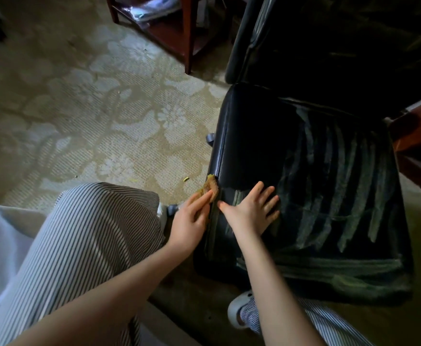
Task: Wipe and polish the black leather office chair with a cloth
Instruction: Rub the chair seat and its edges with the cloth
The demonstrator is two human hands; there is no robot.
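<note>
Head view: left hand point(190, 221) pinches a yellow cloth point(210, 187) at the seat edge point(219, 156), right hand point(251, 211) flat beside it. Streaks point(354, 186) beyond the grip suggest the top's wiped; backrest point(304, 46) likely remains.

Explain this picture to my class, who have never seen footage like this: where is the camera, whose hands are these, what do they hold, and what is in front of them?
There is no machine here. A person wears a wide-angle camera on the head, so you look down along their own arms. The left hand holds a yellowish-brown cloth against the side edge of the black leather chair. The right hand holds nothing: it lies flat on the seat, fingers spread. Pale streaks cross the seat. The chair stands on a flower-patterned carpet, with dark wooden furniture behind it. The striped trousers at lower left are the person's own.
</note>
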